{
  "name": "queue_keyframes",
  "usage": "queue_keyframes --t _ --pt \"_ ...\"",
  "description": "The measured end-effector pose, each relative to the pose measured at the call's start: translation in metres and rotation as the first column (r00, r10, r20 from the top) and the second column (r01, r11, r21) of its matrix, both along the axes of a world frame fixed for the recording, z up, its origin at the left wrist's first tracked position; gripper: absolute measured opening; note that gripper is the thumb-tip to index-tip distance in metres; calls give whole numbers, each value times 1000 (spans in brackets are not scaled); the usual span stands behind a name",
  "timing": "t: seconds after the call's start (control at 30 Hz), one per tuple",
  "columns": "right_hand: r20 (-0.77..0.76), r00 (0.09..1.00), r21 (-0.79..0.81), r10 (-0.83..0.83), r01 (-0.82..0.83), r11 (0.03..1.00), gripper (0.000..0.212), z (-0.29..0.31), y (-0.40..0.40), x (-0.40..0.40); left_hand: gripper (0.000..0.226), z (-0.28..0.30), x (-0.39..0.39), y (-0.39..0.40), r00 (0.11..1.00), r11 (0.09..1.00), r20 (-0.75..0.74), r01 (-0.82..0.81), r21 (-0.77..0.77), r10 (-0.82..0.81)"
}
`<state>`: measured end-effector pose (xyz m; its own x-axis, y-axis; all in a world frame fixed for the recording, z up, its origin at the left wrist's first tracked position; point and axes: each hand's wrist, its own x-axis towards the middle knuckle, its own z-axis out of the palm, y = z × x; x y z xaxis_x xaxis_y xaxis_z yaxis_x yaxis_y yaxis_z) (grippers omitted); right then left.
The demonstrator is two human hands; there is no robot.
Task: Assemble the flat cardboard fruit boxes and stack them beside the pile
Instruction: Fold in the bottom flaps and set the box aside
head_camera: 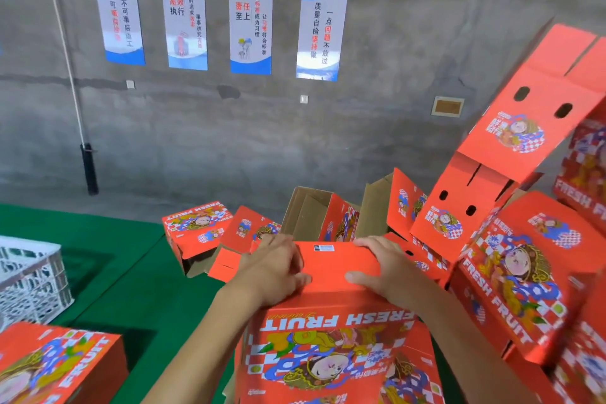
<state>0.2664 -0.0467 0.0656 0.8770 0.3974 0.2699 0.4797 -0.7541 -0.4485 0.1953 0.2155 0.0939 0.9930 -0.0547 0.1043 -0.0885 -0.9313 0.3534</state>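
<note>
Crowding the right side of the scene, a leaning heap of red fruit boxes (511, 239) rises from the floor, some folded up, some half open with brown insides showing, several tilted against each other. Beyond the hands, more loose boxes (229, 233) lie scattered on the green floor (124, 272), directly past the far edge of the work. At the near left sits another printed box (55, 367), and behind it, at the left edge, a white lattice crate (29, 285). On the far grey concrete wall (229, 128) hang four blue-and-white posters (251, 24), and a white rope (65, 52) runs down to a black post (89, 169) at the left.

The box being worked (337, 331) stands in the near centre, between the two forearms. It is bright red, printed with "FRESH FRUIT" in white letters, upside down from this view, above a cartoon figure with blue swirls and a checkered pattern. Its plain red top panel carries a small white label near the far edge.

The left hand (275, 267) lies on the left part of that top panel, fingers curled over the far edge and thumb on the panel. The right hand (383, 267) grips the right part likewise, fingers wrapped over the far corner, thumb pressed flat on top.
</note>
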Motion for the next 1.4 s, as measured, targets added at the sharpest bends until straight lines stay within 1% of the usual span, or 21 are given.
queue_keyframes --t 0.1,0.13,0.2,0.23,0.27,0.3,0.37,0.4,0.43,0.53,0.6,0.63,0.7,0.77,0.8,0.87,0.9,1.0,1.17,1.23,1.4 --pt "97 994 -83 -59 67 994 75 1 7 -1 58 5 5 -9 996 996 32 -86 35 85" --pt "107 991 -22 -81 84 996 69 -1 7 -2 60 6 6 -10 993 995 52 -103 1 102" --pt "59 979 254 -197 176 951 51 2 6 -9 68 4 8 -8 991 993 64 -119 -23 120" --pt "6 961 396 -276 251 883 45 7 4 -10 76 3 8 -5 991 992 51 -125 1 125" --pt "-72 937 489 -343 333 806 48 11 1 -10 82 2 9 0 991 991 31 -129 31 128" --pt "-197 910 513 -365 413 753 56 15 -2 -12 86 1 9 7 992 991 9 -129 47 128" --pt "-537 808 479 -243 529 700 69 12 -7 -18 92 -1 6 24 992 992 -22 -125 28 126" --pt "-686 712 446 -150 574 687 75 5 -9 -23 96 -2 4 34 992 993 -24 -121 5 121" --pt "-774 626 399 -96 599 695 79 -4 -10 -27 101 -3 2 45 993 993 -18 -114 -23 113" --pt "-854 504 229 -128 586 777 81 -34 -8 -35 111 -9 -7 73 997 989 29 -73 -132 78" --pt "-869 458 113 -188 554 825 71 -44 -3 -35 100 -11 -13 87 998 974 59 -17 -224 31" --pt "-853 466 51 -235 522 852 64 -44 0 -34 88 -11 -17 92 997 962 79 26 -271 -5" --pt "-734 582 -82 -350 436 896 61 -34 5 -31 66 -12 -26 102 991 928 125 95 -359 -53" --pt "-629 698 -96 -341 366 926 59 -17 9 -29 59 -14 -34 109 989 896 138 111 -431 -56" --pt "-636 712 -55 -298 344 937 53 -7 11 -30 60 -15 -37 113 989 882 137 111 -459 -53" --pt "-685 699 47 -203 320 946 42 11 14 -39 62 -20 -41 120 988 854 143 120 -506 -54" --pt "-697 697 76 -170 307 949 43 18 15 -44 63 -23 -44 123 988 838 142 125 -530 -58" --pt "-728 680 160 -87 292 943 59 35 19 -56 60 -27 -53 130 991 788 122 120 -604 -57" --pt "-805 593 193 33 209 959 72 48 20 -67 34 -31 -71 134 993 695 105 112 -711 -54" --pt "-825 561 215 64 207 954 75 46 22 -68 33 -32 -76 133 993 679 106 118 -725 -59" --pt "-833 540 297 116 260 919 78 31 23 -72 35 -30 -82 132 993 656 111 109 -747 -39"
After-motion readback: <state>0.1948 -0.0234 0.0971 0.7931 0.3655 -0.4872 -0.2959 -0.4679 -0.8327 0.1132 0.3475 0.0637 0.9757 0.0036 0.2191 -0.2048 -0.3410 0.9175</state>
